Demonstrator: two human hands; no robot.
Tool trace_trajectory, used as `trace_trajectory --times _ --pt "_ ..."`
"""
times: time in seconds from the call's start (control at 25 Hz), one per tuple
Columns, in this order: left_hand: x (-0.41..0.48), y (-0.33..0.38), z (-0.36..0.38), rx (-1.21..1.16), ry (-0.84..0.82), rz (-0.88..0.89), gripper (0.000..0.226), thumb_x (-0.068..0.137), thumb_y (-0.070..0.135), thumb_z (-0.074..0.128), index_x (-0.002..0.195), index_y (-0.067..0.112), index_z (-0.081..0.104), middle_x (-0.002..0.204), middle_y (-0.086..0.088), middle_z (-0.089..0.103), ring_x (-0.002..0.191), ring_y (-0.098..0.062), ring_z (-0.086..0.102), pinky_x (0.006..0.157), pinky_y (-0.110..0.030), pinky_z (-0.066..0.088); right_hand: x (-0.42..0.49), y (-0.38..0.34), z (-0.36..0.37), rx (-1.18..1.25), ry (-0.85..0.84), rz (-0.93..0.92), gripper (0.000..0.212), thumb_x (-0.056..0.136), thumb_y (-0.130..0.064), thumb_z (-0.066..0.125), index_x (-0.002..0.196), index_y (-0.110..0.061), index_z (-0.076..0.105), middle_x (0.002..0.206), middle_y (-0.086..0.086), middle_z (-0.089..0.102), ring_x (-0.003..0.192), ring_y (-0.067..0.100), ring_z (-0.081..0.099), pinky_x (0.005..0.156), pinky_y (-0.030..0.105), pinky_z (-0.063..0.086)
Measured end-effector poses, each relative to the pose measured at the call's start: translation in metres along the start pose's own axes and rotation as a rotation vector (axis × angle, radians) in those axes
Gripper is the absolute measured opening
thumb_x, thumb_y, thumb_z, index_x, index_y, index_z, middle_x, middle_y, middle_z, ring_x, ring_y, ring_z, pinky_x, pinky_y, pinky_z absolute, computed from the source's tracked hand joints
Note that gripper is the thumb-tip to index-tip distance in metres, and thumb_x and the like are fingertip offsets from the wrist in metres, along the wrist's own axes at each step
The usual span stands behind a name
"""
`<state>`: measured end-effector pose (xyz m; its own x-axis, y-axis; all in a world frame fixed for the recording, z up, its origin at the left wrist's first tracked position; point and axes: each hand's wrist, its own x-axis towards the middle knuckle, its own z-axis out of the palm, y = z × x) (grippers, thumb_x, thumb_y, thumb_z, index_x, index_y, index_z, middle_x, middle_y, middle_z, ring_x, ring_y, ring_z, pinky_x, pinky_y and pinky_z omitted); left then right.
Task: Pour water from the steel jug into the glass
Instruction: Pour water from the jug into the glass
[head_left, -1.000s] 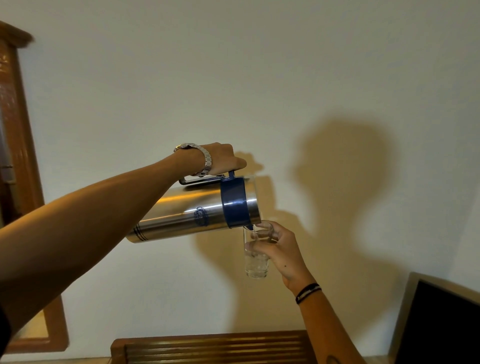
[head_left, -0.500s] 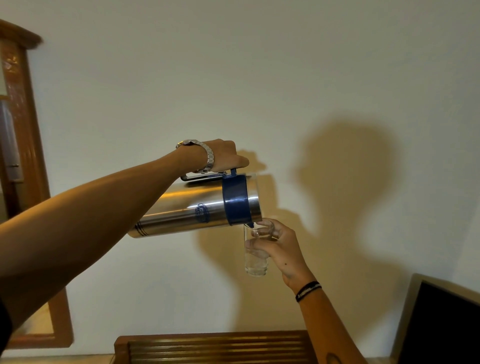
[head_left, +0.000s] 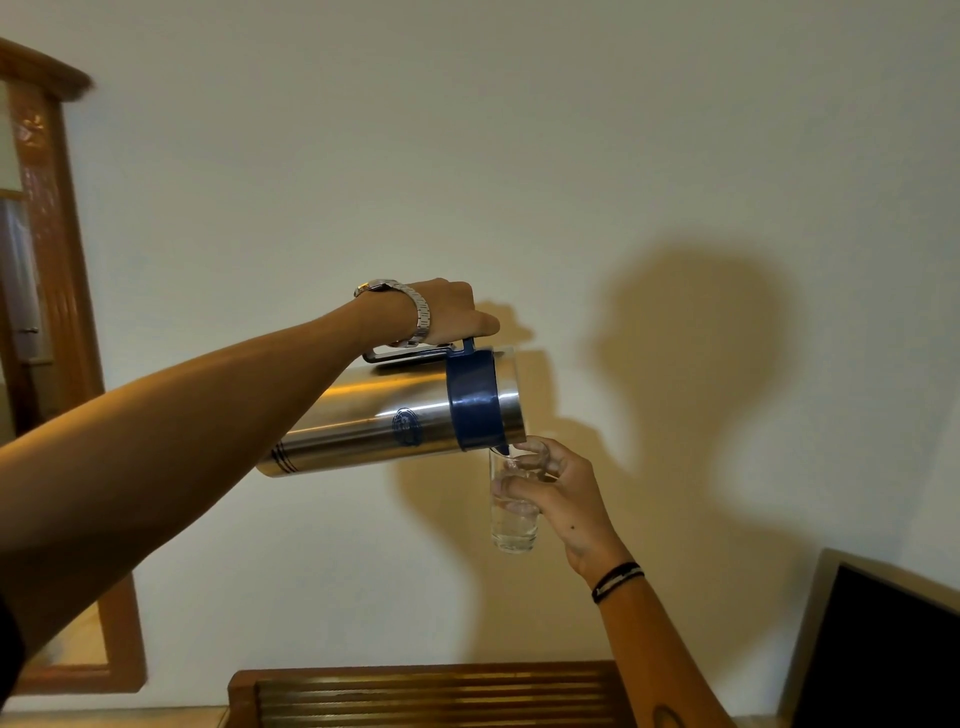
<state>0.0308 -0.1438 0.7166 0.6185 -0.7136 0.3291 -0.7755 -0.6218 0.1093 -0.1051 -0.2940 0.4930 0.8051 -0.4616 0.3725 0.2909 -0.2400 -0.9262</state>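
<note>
- The water stream itself is hard to make out; the fingers of the left hand (head_left: 452, 317) are hidden behind the hand.
- A dark panel (head_left: 883, 649) is cut off at the lower right, a wooden frame (head_left: 67, 364) at the left edge.
- A pale wall (head_left: 467, 156) fills the view, with a slatted wooden piece (head_left: 426, 696) along the bottom.
- The left hand grips the handle of the steel jug (head_left: 384, 415), which is tipped almost level, its blue spout end just over the glass (head_left: 514, 519).
- The right hand (head_left: 561, 499) wraps closed around the upright glass, which holds some water.
</note>
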Motion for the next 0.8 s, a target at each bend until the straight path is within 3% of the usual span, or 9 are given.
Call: trace_trajectory --times 0.16,0.32,0.48,0.56,0.72,0.8 --pt "-0.003 0.002 -0.001 0.007 0.0 -0.004 0.048 0.092 0.048 0.047 0.059 0.016 0.037 0.057 0.0 0.035 0.052 -0.02 0.028 0.056 -0.031 0.024 0.0 0.001 0.0 0.016 -0.006 0.011 0.062 0.072 -0.009 0.097 0.128 -0.017 0.074 0.124 0.012 0.078 0.118 0.031 0.075 0.096 0.055 0.066" --pt "-0.005 0.003 0.001 0.021 -0.005 -0.006 0.045 0.093 0.05 0.047 0.064 0.016 0.041 0.061 -0.001 0.039 0.054 -0.02 0.033 0.056 -0.031 0.026 -0.002 0.002 0.001 -0.002 -0.013 0.009 0.06 0.072 -0.01 0.097 0.128 -0.017 0.074 0.124 0.011 0.078 0.119 0.03 0.074 0.094 0.047 0.066" --pt "-0.005 0.001 0.002 0.012 0.005 0.002 0.047 0.092 0.051 0.047 0.061 0.017 0.039 0.06 -0.001 0.038 0.053 -0.02 0.031 0.057 -0.031 0.026 -0.003 0.002 0.001 0.02 0.001 0.026 0.059 0.073 -0.008 0.096 0.127 -0.016 0.074 0.127 0.018 0.075 0.119 0.035 0.074 0.101 0.059 0.063" --pt "-0.005 -0.002 0.003 -0.015 0.023 -0.002 0.048 0.092 0.05 0.046 0.059 0.016 0.038 0.059 0.0 0.036 0.053 -0.02 0.029 0.056 -0.031 0.025 -0.003 0.001 0.001 0.023 0.011 0.014 0.059 0.072 -0.009 0.097 0.126 -0.019 0.074 0.126 0.016 0.076 0.117 0.033 0.075 0.1 0.053 0.064" --pt "-0.011 -0.02 0.007 -0.239 0.062 -0.054 0.048 0.092 0.042 0.048 0.052 0.018 0.037 0.049 0.005 0.031 0.049 -0.017 0.025 0.054 -0.03 0.024 -0.001 -0.007 -0.004 0.057 0.04 -0.003 0.056 0.07 -0.009 0.097 0.118 -0.027 0.076 0.113 0.005 0.082 0.108 0.026 0.079 0.084 0.034 0.066" --pt "-0.019 -0.036 0.013 -0.437 0.088 -0.096 0.047 0.09 0.04 0.049 0.048 0.021 0.042 0.043 0.009 0.031 0.043 -0.015 0.025 0.051 -0.028 0.025 0.003 -0.013 -0.008 0.057 0.039 -0.012 0.056 0.067 -0.012 0.098 0.116 -0.028 0.078 0.106 0.0 0.084 0.103 0.023 0.08 0.083 0.035 0.066"
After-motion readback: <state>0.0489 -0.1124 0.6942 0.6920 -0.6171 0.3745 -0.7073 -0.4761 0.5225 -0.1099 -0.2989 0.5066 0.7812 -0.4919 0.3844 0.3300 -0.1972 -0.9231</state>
